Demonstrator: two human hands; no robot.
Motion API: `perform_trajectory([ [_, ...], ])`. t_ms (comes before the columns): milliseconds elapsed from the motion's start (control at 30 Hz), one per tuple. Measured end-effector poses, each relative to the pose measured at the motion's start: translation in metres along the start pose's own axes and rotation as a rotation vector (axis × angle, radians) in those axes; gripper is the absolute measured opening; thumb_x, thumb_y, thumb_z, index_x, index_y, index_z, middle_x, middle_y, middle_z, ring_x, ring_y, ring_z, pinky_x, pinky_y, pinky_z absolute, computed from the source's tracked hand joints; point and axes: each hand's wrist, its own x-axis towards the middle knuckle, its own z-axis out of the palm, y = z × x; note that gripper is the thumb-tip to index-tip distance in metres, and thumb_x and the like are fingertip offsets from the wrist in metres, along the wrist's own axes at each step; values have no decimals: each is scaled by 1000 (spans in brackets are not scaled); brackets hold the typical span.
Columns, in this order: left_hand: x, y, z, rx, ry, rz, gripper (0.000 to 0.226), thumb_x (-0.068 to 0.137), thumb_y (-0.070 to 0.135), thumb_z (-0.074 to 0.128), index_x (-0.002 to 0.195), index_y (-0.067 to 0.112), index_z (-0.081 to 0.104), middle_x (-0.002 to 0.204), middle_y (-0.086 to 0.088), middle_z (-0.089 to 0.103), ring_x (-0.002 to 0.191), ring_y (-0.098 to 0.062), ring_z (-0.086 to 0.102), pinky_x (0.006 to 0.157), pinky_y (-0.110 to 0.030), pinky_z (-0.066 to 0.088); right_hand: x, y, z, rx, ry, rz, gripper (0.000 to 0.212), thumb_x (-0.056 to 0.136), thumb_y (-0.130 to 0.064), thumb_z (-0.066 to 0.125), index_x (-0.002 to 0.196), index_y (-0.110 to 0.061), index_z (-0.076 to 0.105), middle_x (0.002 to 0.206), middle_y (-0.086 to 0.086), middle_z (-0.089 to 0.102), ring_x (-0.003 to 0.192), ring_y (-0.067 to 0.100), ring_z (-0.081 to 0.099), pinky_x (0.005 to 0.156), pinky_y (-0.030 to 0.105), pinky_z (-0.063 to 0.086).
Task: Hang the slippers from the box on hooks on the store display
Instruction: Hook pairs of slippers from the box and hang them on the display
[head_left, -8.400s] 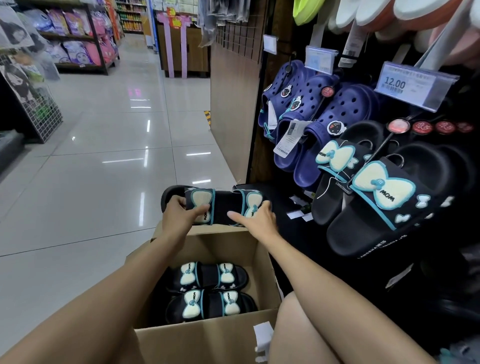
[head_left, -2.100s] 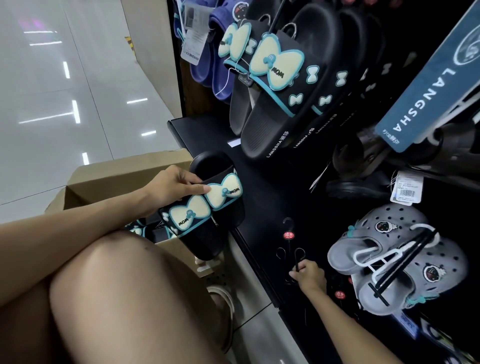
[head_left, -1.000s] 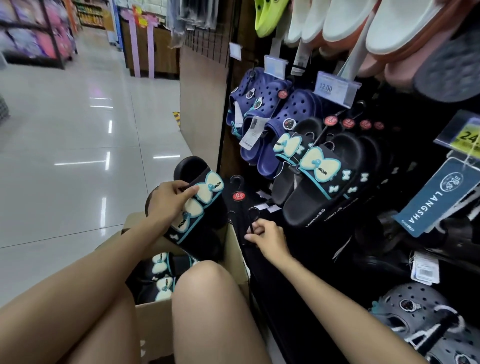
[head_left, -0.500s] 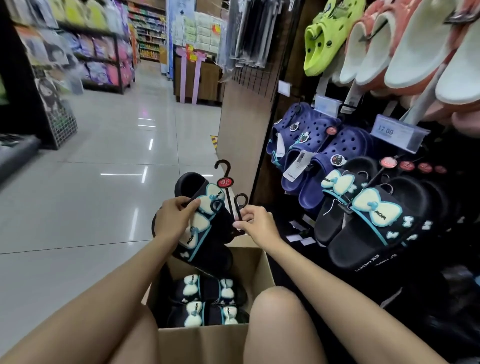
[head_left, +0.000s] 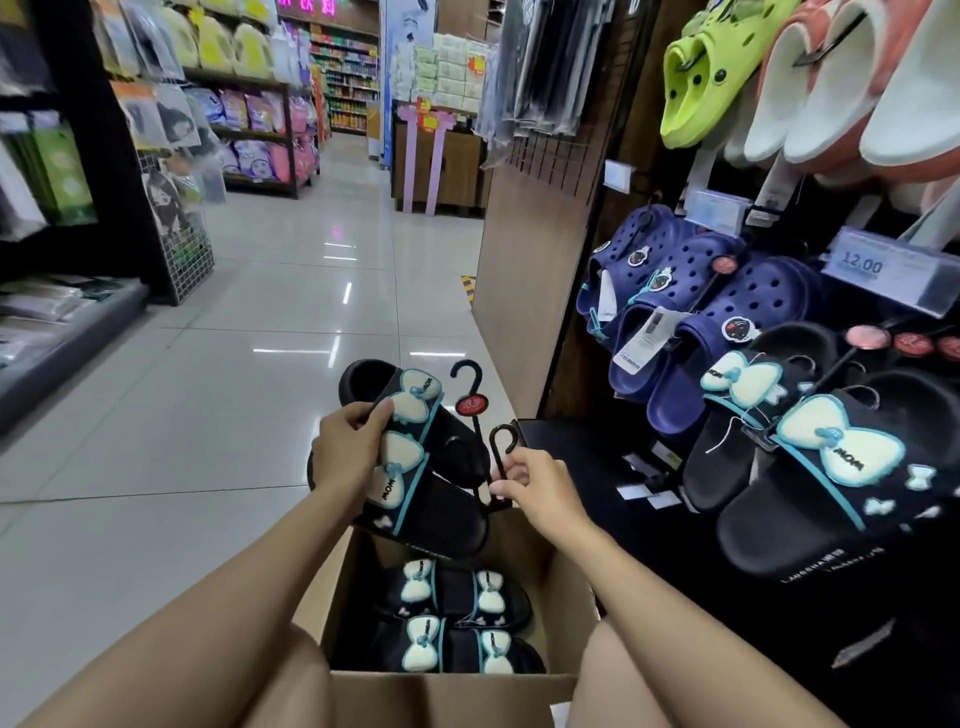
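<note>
Head view, the only one: the left hand (head_left: 349, 451) grips a pair of black slippers (head_left: 415, 467) with pale bows, fingers (head_left: 363, 415) curled over the strap, held just above the far edge of the cardboard box (head_left: 447, 696). The right hand (head_left: 540, 488) pinches the stem of a black plastic hanger (head_left: 500, 457) just right of that pair, its hook end up. A taller hanger with a red tag (head_left: 470, 402) stands between them; whether it is already fixed to the pair, I cannot tell. So this pair is out of the box but not yet on the display. Two more pairs (head_left: 457, 623) lie in the box, waiting. On the right, matching bow slippers (head_left: 831, 467) already hang on the display (head_left: 582, 457), below navy clogs (head_left: 691, 312). By my reckoning, three pairs left.
</note>
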Motion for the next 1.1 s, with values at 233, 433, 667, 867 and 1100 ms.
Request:
perform_trajectory([
  [233,-4,1,5,9,-20,16,24,86,53,64,94,32,73,87,12,73,89,-15,68,90,-45,54,-6,5,-4,-170,-61,13,32,82,-19,77,68,-31,50,69,-10,53,65,3,49,68,26,41],
  [433,-14,7,12,-21,-166,27,19,90,44,66,90,27,74,86,5,75,88,-17,70,88,-44,56,-12,-1,-1,-134,-87,10,11,83,-17,75,85,-25,68,73,-10,57,76,11,57,78,30,48],
  [667,-20,7,14,21,-370,52,39,78,50,58,110,31,70,106,6,74,102,-17,68,98,-45,52,-16,-2,-8,-90,-61,-12,10,86,-19,72,82,-27,67,75,-10,62,74,6,57,77,28,46],
  [867,-30,23,17,-3,-457,21,31,80,20,55,104,39,62,104,6,68,100,-13,62,89,-32,49,-16,3,-11,-81,-3,9,6,82,-24,75,83,-25,69,79,-10,70,78,6,64,79,33,54],
  [1100,-31,15,20,99,-498,23,75,67,50,68,136,24,53,100,-8,70,96,-18,68,96,-41,51,-17,6,-18,-84,45,9,27,81,-24,76,66,-39,60,75,-15,69,78,5,66,75,31,54],
])
